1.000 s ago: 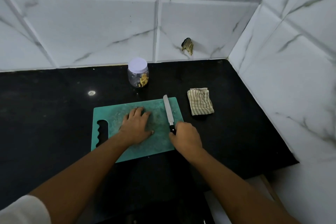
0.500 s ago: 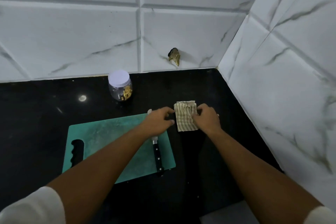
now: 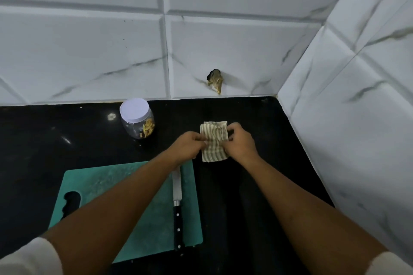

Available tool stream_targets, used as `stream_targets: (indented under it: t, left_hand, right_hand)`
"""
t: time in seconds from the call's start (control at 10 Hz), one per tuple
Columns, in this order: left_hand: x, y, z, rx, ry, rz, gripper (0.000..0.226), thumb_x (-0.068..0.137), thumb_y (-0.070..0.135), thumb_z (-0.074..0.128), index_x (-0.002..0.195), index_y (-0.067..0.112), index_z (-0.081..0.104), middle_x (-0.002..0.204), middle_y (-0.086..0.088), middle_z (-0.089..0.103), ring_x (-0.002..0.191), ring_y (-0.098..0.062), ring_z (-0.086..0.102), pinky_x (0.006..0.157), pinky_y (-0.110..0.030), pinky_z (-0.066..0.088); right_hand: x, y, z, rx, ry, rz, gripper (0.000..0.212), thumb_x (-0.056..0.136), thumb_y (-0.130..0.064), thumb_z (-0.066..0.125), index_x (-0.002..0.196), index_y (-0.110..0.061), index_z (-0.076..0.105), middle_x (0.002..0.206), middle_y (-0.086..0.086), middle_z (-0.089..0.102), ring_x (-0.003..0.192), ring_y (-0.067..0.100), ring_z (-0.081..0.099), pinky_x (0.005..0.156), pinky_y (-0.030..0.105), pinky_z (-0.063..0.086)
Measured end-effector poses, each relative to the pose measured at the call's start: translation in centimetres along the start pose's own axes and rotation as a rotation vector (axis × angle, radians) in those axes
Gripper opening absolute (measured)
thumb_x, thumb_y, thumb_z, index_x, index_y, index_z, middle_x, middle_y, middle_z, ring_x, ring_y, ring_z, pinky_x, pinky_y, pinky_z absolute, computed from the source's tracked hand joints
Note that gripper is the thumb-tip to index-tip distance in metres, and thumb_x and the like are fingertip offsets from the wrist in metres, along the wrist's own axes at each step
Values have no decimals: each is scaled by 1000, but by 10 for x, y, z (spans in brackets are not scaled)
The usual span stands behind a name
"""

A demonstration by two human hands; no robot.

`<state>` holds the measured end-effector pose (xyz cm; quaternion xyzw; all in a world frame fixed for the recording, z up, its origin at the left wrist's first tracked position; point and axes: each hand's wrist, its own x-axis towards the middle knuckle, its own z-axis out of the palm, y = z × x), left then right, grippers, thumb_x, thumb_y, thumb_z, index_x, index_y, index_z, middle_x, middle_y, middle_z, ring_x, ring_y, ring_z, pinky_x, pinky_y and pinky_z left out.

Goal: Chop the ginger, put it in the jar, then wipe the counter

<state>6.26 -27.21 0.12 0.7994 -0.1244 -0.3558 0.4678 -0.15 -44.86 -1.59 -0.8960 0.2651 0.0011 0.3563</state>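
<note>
A: Counter [image 3: 67, 136] black, teal board [image 3: 107, 185] near front w/ knife [image 3: 177, 203] along its right edge. Hands?
B: Left hand [image 3: 190, 144] & right hand [image 3: 240, 143] both pinching the striped cloth [image 3: 214, 140], one per side, just past the board.
A: Jar [image 3: 138, 119]?
B: Lid on, by the wall, ginger [image 3: 148, 129] bits inside.
</note>
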Motion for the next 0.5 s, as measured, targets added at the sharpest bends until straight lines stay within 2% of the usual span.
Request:
stream_targets:
  t: [0.1, 0.2, 0.3, 0.4, 0.5]
  left_hand:
    - [18, 7, -16, -17, 45, -10, 17, 103, 15, 57, 92, 22, 68, 93, -13, 57, 85, -25, 51, 68, -31, 43]
    - [29, 3, -24, 17, 47, -34, 20, 102, 14, 58, 86, 25, 63, 95, -14, 57, 83, -23, 52, 67, -33, 45]
    - [29, -2, -28, 50, 15, -29, 16, 102, 13, 57, 97, 25, 66, 98, -15, 62, 84, -21, 55, 69, -32, 48]
    - [20, 3, -39, 76, -14, 41, 27, 101, 14, 58, 128, 16, 66, 122, -12, 70, 101, -19, 63, 79, -31, 49]
    - [2, 21, -59, 233, 87, 115, 45, 100, 20, 63, 144, 13, 56, 143, -6, 60, 126, -21, 59, 104, -33, 46]
  right_hand:
    - [33, -19, 6, 3, 20, -15, 33, 89, -16, 74, 114, -26, 56, 93, -5, 64, 85, 14, 65, 67, 28, 49]
    - [53, -23, 14, -67, -19, -19, 31, 89, -11, 68, 116, -23, 58, 97, 0, 67, 87, 18, 67, 62, 28, 47]
    - [54, -19, 16, -149, -82, 17, 28, 92, -13, 66, 117, -21, 59, 101, 2, 67, 89, 21, 66, 74, 35, 55]
    - [51, -26, 9, -183, -100, 2, 36, 91, -21, 70, 125, -21, 57, 106, 3, 67, 94, 22, 67, 84, 44, 59]
    - [47, -47, -8, -212, -23, -118, 48, 92, -26, 71, 136, -17, 53, 122, 7, 62, 108, 25, 63, 89, 41, 55]
